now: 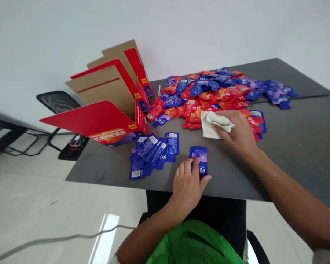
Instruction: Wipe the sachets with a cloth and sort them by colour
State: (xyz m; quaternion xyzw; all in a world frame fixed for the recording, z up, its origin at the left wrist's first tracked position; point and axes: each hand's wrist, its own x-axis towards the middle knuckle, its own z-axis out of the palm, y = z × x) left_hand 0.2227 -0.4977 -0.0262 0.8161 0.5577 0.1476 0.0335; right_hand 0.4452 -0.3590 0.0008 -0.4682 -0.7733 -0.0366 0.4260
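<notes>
A blue-purple sachet lies flat on the grey table near its front edge. My left hand rests on its lower left part, index finger pressing the surface and thumb stretched out beside the bottom edge; the other fingers are slightly bent. Farther right, my right hand is closed around a folded white cloth, held at the front of a large heap of red and blue sachets. To the left of my left hand, several blue sachets overlap in a loose pile, mostly barcode side up.
Red cardboard boxes with raised flaps stand at the table's left end. The grey table has a front edge close to my body. A black chair and a cable are on the left side.
</notes>
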